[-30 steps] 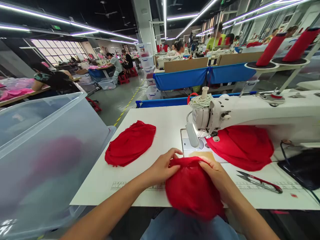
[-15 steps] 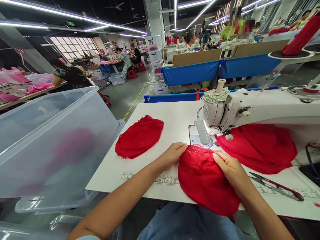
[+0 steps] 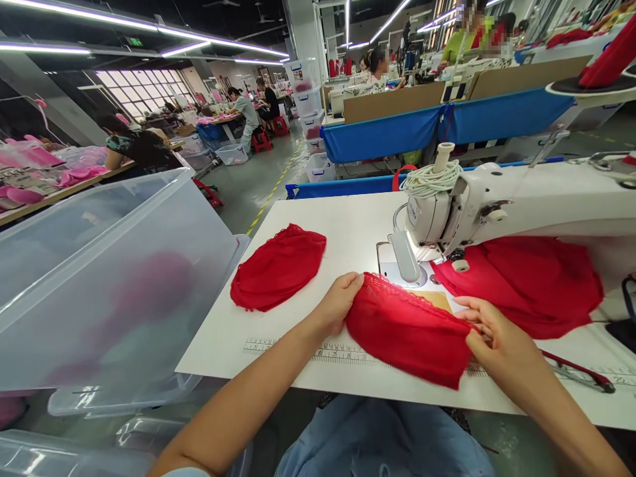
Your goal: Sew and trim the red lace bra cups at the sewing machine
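Observation:
A red fabric piece with a lace edge [image 3: 407, 331] is stretched between my two hands in front of the sewing machine [image 3: 432, 218]. My left hand [image 3: 342, 301] pinches its upper left corner, thumb on top. At the right end, my right hand [image 3: 489, 334] grips the edge between thumb and fingers. The lace edge runs along the top, facing the machine's needle area. A second red fabric piece [image 3: 278, 268] lies flat on the white tabletop [image 3: 298, 361] to the left. More red fabric [image 3: 527, 285] is heaped under the machine arm.
Thread snips [image 3: 579, 371] lie right of my right hand, partly covered by it. A large translucent plastic bin [image 3: 99, 285] stands against the table's left side. A red thread cone [image 3: 611, 59] rises at the upper right. Other people sit at tables farther back.
My right hand has moved right and slightly down, pulling the red fabric's lace edge out straight. The fabric was bunched and hung lower before. My left hand shifted slightly left.

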Demonstrator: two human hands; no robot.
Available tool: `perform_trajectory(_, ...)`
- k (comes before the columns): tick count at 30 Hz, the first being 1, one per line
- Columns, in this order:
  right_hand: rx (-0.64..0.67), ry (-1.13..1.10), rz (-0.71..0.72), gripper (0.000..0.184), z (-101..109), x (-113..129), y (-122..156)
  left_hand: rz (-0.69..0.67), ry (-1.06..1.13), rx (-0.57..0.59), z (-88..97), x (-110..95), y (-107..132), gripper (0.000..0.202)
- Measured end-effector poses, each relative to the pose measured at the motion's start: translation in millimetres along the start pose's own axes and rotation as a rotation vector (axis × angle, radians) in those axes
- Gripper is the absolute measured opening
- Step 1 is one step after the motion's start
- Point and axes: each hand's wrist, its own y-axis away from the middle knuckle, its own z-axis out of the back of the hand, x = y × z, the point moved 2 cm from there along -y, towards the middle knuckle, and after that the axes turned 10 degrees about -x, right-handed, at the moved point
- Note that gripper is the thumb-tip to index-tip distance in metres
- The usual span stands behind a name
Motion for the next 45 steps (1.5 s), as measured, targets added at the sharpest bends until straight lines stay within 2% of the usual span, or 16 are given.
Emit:
perform_trajectory(4,-0.214,0.169,0.083,0.039,12,10,13,0.017,0.048,0.0,-0.6,-1,0,0.041)
perform_trajectory(6,-0.36,0.202,0.232,0.03,16,23,22,0.058,0.113,0.02,-1.6,-2,1,0.036)
perform_trajectory(8,-0.407,0.181,0.407,0.023,17,33,32,0.105,0.187,0.044,-2.3,-3,2,0.03)
perform_trajectory(13,-0.18,0.102,0.72,0.027,6,42,49,0.192,0.245,0.05,-0.8,-2,2,0.034)
perform_trajectory(17,-0.12,0.111,0.765,0.026,0,42,53,0.235,0.256,0.095,0.1,-1,3,0.045)
perform_trajectory(22,-0.073,0.154,0.809,0.024,-3,41,56,0.119,0.249,0.137,-1.5,-3,6,0.035)
perform_trajectory(26,-0.091,0.096,0.763,0.023,-3,41,55,0.076,0.148,0.165,-3.1,0,8,0.04)
perform_trajectory(28,-0.117,-0.021,0.672,0.023,-4,43,56,0.048,0.06,0.184,-6.4,2,13,0.042)
perform_trajectory(30,-0.092,-0.203,0.481,0.023,-6,46,57,0.014,-0.019,0.204,-13.7,2,26,0.041)
perform_trajectory(31,-0.039,-0.331,0.346,0.026,-9,49,58,-0.011,-0.054,0.223,-18.9,-1,36,0.039)
perform_trajectory(34,0.195,-0.78,-0.151,0.063,-20,61,62,-0.177,-0.294,0.398,-36.0,-17,76,0.026)
perform_trajectory(36,0.251,-0.992,-0.45,0.061,-25,70,63,-0.356,-0.496,0.521,-40.6,-29,98,0.027)
perform_trajectory(38,0.224,-1.14,-0.673,0.044,-28,75,59,-0.49,-0.472,0.384,-32.3,-39,102,0.03)
perform_trajectory(41,0.191,-1.331,-0.876,0.035,-28,74,49,-0.646,-0.442,-0.054,-4.5,-41,81,0.021)
perform_trajectory(42,0.18,-1.366,-0.926,0.034,-28,72,47,-0.568,-0.468,-0.072,2.7,-36,69,0.024)
perform_trajectory(45,0.144,-1.39,-1.042,0.034,-28,67,43,-0.161,-0.425,0.135,11.4,-18,42,0.041)
